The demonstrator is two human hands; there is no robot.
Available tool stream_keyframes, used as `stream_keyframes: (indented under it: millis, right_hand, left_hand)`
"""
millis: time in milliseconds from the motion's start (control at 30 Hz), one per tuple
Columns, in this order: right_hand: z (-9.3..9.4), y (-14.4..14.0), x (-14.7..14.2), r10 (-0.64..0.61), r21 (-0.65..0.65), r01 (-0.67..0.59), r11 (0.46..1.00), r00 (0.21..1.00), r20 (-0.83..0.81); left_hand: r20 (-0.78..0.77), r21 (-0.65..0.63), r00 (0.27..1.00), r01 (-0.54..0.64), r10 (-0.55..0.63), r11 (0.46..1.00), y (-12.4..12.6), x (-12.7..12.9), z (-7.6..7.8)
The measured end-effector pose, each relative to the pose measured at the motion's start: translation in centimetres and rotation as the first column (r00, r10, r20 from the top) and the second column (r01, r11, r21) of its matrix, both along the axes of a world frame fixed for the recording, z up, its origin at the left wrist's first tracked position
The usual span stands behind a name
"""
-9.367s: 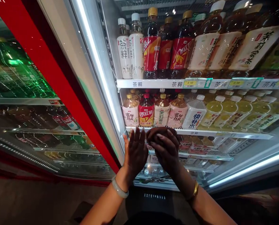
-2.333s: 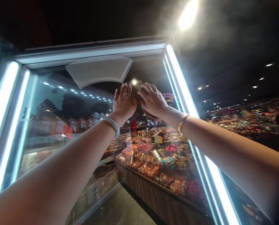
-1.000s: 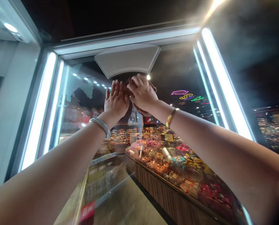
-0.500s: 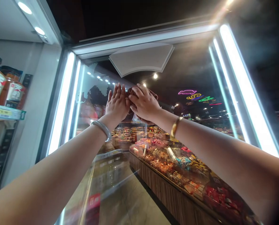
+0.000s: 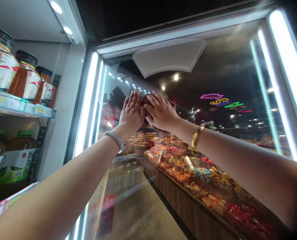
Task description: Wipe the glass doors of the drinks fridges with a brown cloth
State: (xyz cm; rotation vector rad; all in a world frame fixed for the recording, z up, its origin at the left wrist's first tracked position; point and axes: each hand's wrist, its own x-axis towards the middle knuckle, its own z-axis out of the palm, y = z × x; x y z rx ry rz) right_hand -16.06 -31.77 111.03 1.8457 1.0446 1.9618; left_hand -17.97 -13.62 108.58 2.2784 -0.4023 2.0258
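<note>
You're facing the open cooler's glass door point(image 5: 188, 140), LED-lit frame, shop aisle and candy counter point(image 5: 203, 186) behind it; bottled drinks point(image 5: 26, 83) shelved at left. Your right hand point(image 5: 160, 111) clenches a dark brownish cloth point(image 5: 146, 100) against the glass. Left hand point(image 5: 132, 113) flat, fingers extended, beside it.

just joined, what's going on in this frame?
A person is reaching up to the open glass door of a drinks fridge. The right hand presses a dark cloth against the upper glass; the left hand lies flat on the glass beside it, fingers straight. Bottles stand on the fridge shelves at left. Through the glass, a shop aisle and a long counter of packaged goods show.
</note>
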Motion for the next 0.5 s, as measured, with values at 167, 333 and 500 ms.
stream_keyframes:
  millis: [167,333,500]
  right_hand:
    - [1.0,-3.4,-0.2,-0.019,-0.007,0.019,1.000,0.999,0.035]
    - [2.8,2.5,0.4,0.081,0.179,-0.077,0.981,0.997,-0.014]
    - [-2.2,4.3,-0.2,0.042,-0.067,-0.049,0.997,0.995,-0.096]
  left_hand:
    - [-0.005,0.011,1.000,-0.008,0.008,1.000,1.2,0.1,-0.8]
    - [-0.016,-0.025,1.000,-0.024,0.023,0.999,2.6,-0.1,-1.2]
    - [-0.026,-0.023,1.000,-0.012,0.011,1.000,3.8,-0.1,-2.7]
